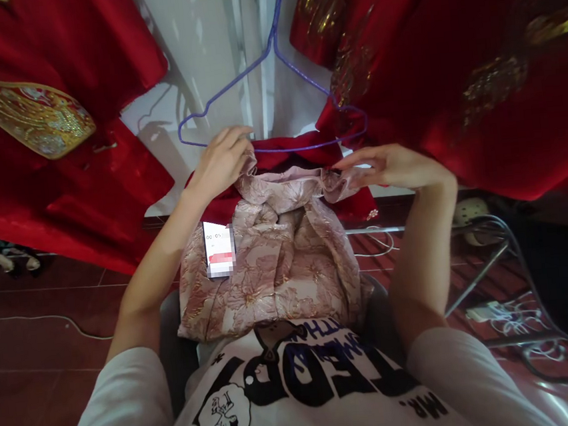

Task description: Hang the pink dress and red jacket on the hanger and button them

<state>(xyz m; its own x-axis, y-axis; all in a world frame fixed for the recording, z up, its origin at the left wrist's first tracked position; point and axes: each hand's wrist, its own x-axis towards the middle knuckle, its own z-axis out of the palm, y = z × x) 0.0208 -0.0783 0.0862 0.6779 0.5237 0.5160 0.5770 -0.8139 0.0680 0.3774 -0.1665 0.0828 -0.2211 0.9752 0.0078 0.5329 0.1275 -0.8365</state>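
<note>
A pink brocade garment (251, 290) with a raised floral pattern lies over my lap, its upper edge stretched between my hands. My left hand (223, 157) pinches that edge at the left end, just under a purple wire hanger (236, 80). At the other end, my right hand (395, 167) has thumb and fingers closed about the bunched edge. The hanger's lower bar crosses in front of red cloth (302, 141) directly beyond the garment. On the garment's left side rests a lit phone (219, 246).
Red garments with gold decoration hang at the left (127, 148) and right (455, 109). A dark chair (555, 267) with a metal frame stands at the right, white cables (515, 314) beneath it. Shoes (20, 262) sit on the tiled floor (40, 343) at left.
</note>
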